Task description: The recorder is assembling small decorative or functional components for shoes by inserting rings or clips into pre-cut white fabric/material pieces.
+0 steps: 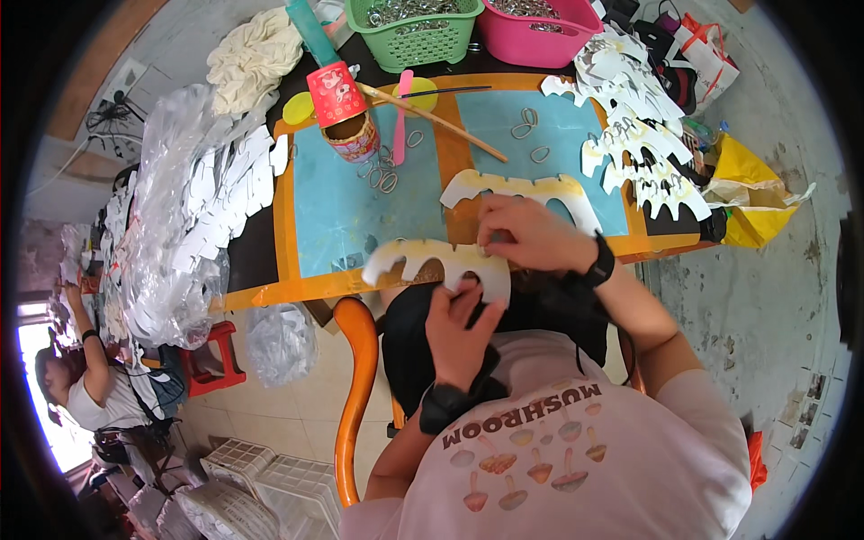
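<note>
A white scalloped cut-out piece (pixel 414 256) with a yellowish smeared upper edge is held over the near table edge. My left hand (pixel 461 331) grips it from below, thumb and fingers closed on its lower part. Against its upper right edge, my right hand (pixel 533 236) pinches; whatever small thing sits between its fingertips is too hidden to make out. Just beyond, a similar white piece (pixel 526 187) lies on the mat, partly covered by my right hand. Loose oval metal rings (pixel 387 183) rest on the blue mat (pixel 360 225), with several more farther right.
A wooden stick (pixel 450 130), a pink spatula (pixel 401 126) and a red-labelled container (pixel 353 139) occupy the middle. Green (pixel 416 40) and pink (pixel 540 31) baskets of metal rings stand behind. Stacked white pieces (pixel 639 135) lie right, others (pixel 229 193) left. Another person (pixel 108 387) works far left.
</note>
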Tool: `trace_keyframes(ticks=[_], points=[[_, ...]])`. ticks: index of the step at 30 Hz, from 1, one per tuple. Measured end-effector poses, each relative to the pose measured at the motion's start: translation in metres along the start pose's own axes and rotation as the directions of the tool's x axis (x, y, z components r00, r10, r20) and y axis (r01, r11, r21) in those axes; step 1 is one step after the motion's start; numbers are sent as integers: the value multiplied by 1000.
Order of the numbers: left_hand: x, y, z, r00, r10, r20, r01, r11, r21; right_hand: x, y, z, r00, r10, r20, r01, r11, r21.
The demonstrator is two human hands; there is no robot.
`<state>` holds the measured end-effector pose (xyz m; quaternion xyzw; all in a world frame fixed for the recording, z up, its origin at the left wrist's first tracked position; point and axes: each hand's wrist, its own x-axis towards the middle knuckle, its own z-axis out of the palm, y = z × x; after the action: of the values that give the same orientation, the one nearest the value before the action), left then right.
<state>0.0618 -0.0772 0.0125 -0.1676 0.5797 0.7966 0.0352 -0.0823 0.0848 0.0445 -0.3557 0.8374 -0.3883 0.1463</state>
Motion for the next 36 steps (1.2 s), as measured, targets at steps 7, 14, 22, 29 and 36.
trace_keyframes(ticks=[7,14,22,29,36], points=[[32,43,-46,665,737,120,-494,314,811,10,13,-12,982,-83,172,111,981,-158],[81,52,-57,798,525,297,-437,163,885,10,8,9,988,-145,-49,127,958,-258],[65,52,-12,643,573,509,-685,131,717,-10,14,18,962,-200,-188,151,957,-248],[88,30,8,733,529,428,-612,238,754,-16,17,22,936,-256,-240,180,937,-298],[85,36,9,758,475,446,-580,179,795,-24,21,26,890,-393,-232,265,859,-437]])
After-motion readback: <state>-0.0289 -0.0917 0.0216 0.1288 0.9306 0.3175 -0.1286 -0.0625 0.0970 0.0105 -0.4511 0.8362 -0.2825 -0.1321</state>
